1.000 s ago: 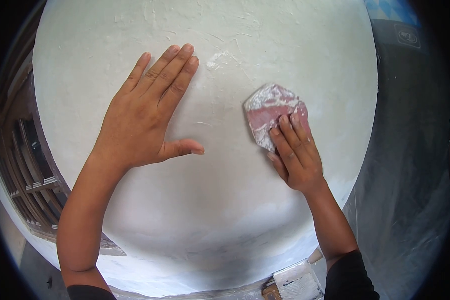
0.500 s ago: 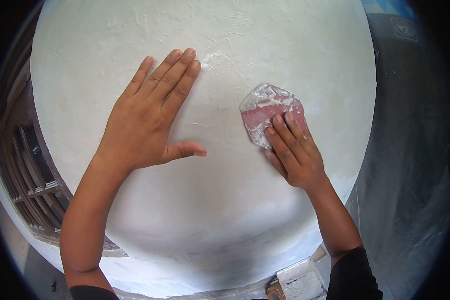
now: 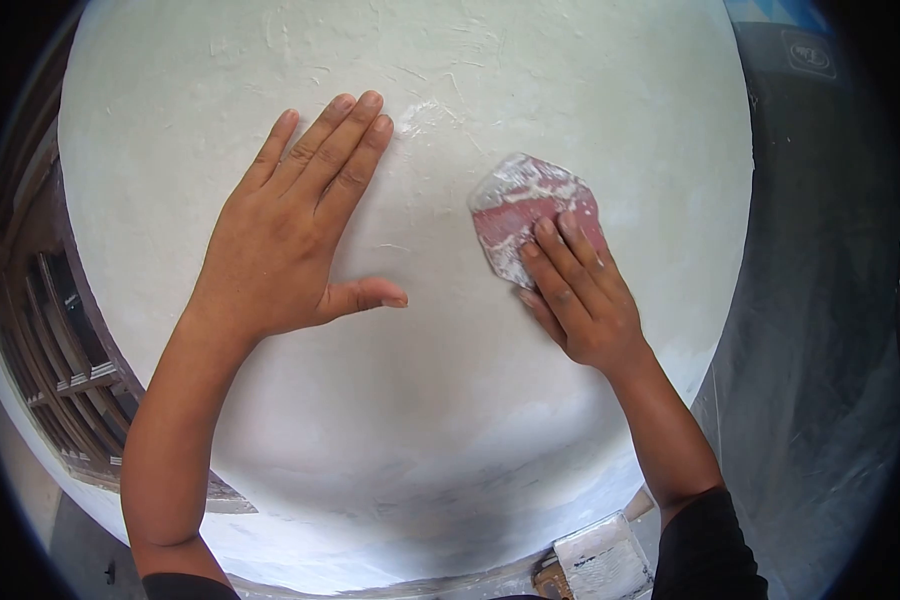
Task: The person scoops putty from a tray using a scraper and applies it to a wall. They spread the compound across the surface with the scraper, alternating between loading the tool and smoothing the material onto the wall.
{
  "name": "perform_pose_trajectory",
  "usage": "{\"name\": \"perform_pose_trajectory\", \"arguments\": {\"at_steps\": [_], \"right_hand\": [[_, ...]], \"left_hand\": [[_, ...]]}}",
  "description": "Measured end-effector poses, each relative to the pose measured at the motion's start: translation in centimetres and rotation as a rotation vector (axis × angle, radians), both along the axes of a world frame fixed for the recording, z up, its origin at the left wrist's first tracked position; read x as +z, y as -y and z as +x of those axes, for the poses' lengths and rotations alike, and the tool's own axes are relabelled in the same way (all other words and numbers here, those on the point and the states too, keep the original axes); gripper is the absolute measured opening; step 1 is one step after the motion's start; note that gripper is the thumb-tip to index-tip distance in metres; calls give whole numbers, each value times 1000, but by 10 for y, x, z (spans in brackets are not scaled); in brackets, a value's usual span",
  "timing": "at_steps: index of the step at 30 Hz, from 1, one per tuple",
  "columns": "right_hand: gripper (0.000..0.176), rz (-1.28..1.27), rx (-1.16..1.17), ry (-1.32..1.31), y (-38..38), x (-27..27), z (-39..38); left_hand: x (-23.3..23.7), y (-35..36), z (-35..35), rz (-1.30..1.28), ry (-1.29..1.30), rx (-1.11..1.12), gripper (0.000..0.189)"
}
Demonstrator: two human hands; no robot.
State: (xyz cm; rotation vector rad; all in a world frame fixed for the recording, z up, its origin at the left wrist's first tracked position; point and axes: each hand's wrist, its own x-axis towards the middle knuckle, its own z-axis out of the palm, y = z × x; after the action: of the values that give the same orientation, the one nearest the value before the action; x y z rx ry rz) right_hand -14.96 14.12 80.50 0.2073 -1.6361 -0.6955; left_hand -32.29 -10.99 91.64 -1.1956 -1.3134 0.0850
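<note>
A broad off-white plastered wall (image 3: 420,370) fills most of the view, with rough streaks and a whiter smear near its upper middle. My left hand (image 3: 285,240) lies flat against it, fingers stretched upward and thumb out to the right. To the right, my right hand (image 3: 585,310) holds a flat, many-sided red putty scraper (image 3: 515,220) caked with white paste. Three fingertips press on the scraper's face. The thumb is at its lower edge, partly hidden. The scraper lies against, or very close to, the wall; its underside is out of sight.
A brown wooden window frame with bars (image 3: 75,380) stands at the left. Dark sheeting (image 3: 810,300) hangs along the right side. Low down at the right is a white-smeared, box-like object (image 3: 605,560), close to my right sleeve.
My right hand and the scraper have shifted slightly up and to the left over the wall. My left hand has moved a little the same way, still flat.
</note>
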Motion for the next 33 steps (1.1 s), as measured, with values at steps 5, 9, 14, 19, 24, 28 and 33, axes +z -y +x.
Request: {"name": "perform_pose_trajectory", "arguments": {"at_steps": [5,9,14,19,24,28,33], "right_hand": [[47,-22,16,-30,3,-4,-2],[48,-29,12,-4,-1,-7,6],[49,-24,47,-27,4,1,2],[45,-105,49,34,-5,-33,18],[35,-400,222,-50,8,-130,67],[37,-736,230,-191,32,-208,99],[36,-1638,699,-496,93,-255,127]], "left_hand": [[-1,-1,1,-8,6,-3,131],[0,1,3,-19,-2,-33,125],[1,-2,6,-31,12,-41,124],[-19,14,9,-31,61,-43,129],[-139,61,4,50,410,-412,132],[-268,49,22,243,934,-907,123],[-360,29,66,120,1424,-888,109]]}}
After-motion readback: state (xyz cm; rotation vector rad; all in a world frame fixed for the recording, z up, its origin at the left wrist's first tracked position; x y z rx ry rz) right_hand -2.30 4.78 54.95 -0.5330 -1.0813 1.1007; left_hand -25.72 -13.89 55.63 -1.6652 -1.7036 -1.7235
